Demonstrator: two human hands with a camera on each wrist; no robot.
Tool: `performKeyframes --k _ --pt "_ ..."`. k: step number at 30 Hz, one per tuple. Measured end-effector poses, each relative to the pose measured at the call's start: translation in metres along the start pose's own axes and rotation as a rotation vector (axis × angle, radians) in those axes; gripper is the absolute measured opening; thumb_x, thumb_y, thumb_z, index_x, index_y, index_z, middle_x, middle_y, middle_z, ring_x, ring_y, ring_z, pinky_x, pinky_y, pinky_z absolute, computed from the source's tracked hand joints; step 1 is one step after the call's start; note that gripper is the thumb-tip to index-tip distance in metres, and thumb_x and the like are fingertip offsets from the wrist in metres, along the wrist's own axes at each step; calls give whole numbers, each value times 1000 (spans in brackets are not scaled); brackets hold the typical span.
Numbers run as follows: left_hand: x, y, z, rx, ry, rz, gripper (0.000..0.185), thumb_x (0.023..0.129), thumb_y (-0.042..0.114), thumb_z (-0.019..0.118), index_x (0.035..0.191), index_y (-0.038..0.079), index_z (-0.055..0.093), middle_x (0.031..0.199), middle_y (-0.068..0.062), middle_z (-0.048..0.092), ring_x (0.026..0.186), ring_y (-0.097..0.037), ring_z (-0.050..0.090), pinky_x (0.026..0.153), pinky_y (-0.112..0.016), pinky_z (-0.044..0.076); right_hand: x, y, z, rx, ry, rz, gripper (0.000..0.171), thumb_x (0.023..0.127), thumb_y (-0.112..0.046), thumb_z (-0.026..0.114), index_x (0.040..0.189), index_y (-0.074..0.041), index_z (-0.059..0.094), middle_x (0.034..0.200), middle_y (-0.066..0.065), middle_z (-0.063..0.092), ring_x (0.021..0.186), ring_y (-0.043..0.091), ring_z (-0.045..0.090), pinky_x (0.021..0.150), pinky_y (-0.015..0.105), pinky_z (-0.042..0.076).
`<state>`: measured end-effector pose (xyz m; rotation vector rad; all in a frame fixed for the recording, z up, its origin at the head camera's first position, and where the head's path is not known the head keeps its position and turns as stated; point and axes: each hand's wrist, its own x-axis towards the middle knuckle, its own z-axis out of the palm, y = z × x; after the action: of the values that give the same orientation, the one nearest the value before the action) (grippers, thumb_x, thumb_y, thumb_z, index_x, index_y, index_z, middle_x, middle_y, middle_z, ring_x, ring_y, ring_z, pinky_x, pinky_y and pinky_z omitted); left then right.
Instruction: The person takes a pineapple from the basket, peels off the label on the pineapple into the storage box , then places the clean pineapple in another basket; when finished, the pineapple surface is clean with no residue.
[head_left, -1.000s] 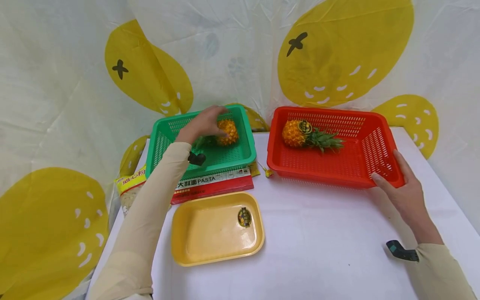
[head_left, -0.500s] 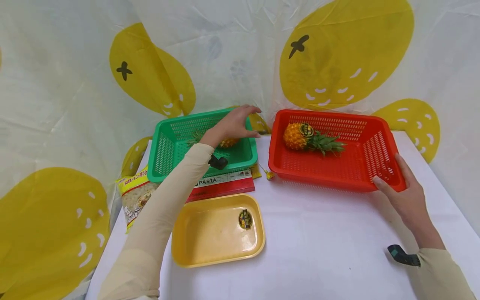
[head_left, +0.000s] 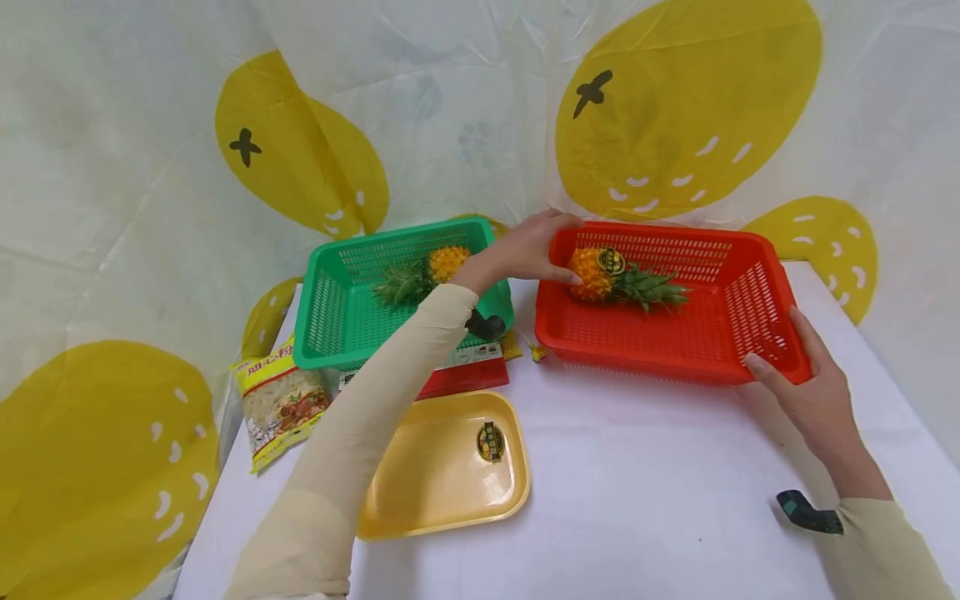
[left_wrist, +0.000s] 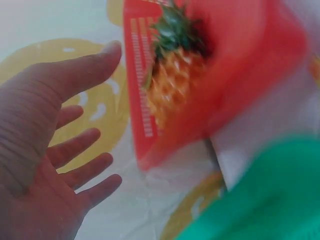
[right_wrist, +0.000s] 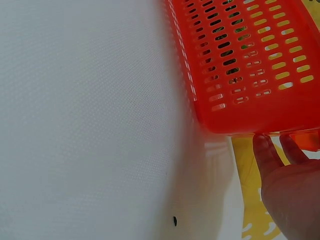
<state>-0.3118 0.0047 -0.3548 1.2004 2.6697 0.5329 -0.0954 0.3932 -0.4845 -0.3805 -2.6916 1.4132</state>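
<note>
Left hand [head_left: 536, 248]: fingers spread wide and holding nothing, at the red basket's [head_left: 757, 250] 9 o'clock rim, just beside the pineapple [head_left: 600, 273].
Pineapple: lying on its side inside the red basket, crown toward 3 o'clock.
Right hand [head_left: 806, 392]: fingers laid along the basket's 4 o'clock corner.
Green basket [head_left: 330, 321]: at 9 o'clock, second pineapple [head_left: 423, 275] inside.
</note>
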Motion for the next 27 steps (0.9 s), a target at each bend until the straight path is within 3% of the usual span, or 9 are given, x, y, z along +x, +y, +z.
performKeyframes --k 6,14,17,23,27 --pt "28 14 8 19 -39 14 86 92 44 83 160 13 42 162 -7 40 148 -21 38 117 -24 27 0 1 -2 11 12 -12 93 102 -42 70 165 -54 3 176 6 11 157 45 14 70 4 42" --pt "50 7 33 87 -61 -66 88 92 46 83 163 17 37 169 -7 29 153 -20 31 120 -27 25 2 4 3 36 6 -5 94 101 -41 72 165 -55 4 176 1 12 157 42 14 71 4 43" --pt "56 8 41 99 -61 -92 91 92 46 83 164 17 34 169 -7 30 152 -19 33 119 -27 28 1 3 3 31 10 -7 95 101 -42 72 165 -55 4 176 1 12 157 43 14 71 5 43" --pt "62 9 59 111 -124 -111 94 92 44 84 166 18 32 163 -7 35 146 -20 39 115 -27 34 -2 4 4 14 4 -4 95 101 -43 72 165 -54 3 176 9 12 156 48 14 67 5 43" --pt "65 11 64 145 -133 -108 92 91 43 84 164 19 33 160 -6 38 144 -22 39 115 -29 36 -1 5 4 21 11 -19 95 100 -41 73 165 -54 4 176 5 13 156 45 15 70 5 43"
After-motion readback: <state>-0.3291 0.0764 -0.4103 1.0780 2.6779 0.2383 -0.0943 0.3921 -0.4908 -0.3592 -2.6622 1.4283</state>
